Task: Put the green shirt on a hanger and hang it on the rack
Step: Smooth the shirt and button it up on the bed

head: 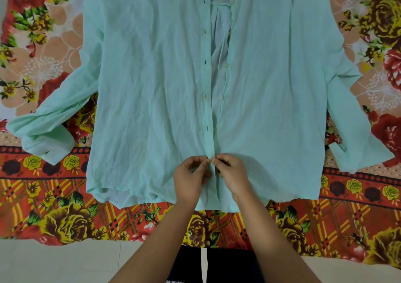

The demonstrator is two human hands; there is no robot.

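Fingers (205, 162) of left hand (191, 177) and right hand (234, 174) pinch green shirt (152, 76) placket.

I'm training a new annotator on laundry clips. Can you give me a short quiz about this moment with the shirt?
1. True or false: the green shirt lies spread out, front up, on the floral sheet.
2. Where do the left hand and the right hand pinch the shirt? A) the collar B) a cuff C) the front edges near the hem
3. Fill the gap: above the hands, the shirt front is ___ (fastened / unfastened).
Key: 1 true. 2 C. 3 unfastened.
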